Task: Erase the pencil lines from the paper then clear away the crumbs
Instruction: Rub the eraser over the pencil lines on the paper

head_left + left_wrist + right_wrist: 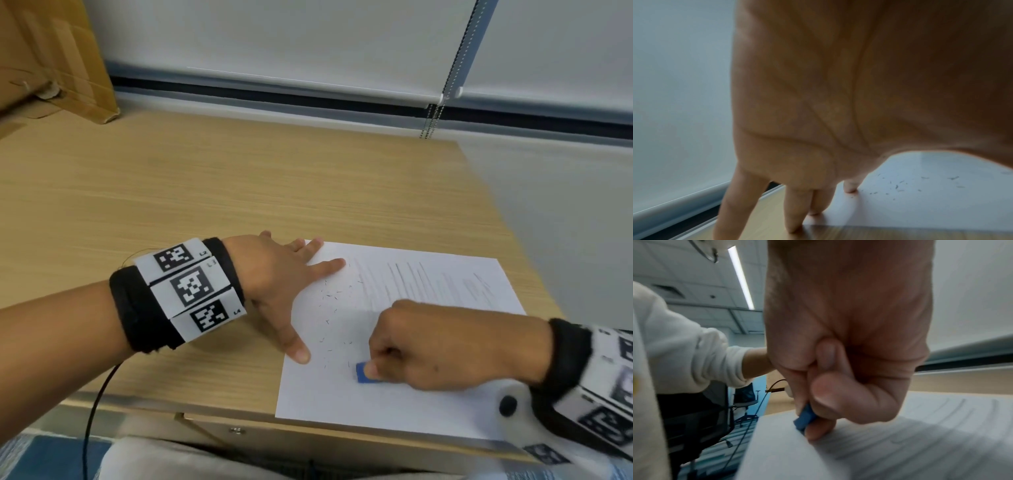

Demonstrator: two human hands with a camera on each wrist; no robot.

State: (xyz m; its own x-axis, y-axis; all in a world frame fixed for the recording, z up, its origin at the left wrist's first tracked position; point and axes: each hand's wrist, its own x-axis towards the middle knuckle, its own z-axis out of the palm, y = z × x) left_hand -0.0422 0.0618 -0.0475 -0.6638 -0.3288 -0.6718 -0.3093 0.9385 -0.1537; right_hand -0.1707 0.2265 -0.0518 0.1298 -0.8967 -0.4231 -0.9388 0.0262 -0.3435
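Note:
A white sheet of paper [346, 394] lies near the front right of the wooden desk [205, 192]. Faint pencil lines [411, 277] cross its far half. Dark eraser crumbs [334, 308] are scattered over its left part. My left hand [287, 274] lies flat with spread fingers on the paper's left edge, holding it down; its fingertips [851, 189] touch the paper [920, 203] beside crumbs [898, 186]. My right hand [428, 346] pinches a small blue eraser [362, 372] and presses it on the sheet. In the right wrist view the eraser [805, 417] sits between thumb and finger on the paper [900, 451].
A cardboard box [51, 58] leans at the desk's back left. A window blind with a bead chain [445, 78] hangs behind the desk. A black cable [92, 418] runs down from my left wrist band. An office chair [701, 415] stands behind me.

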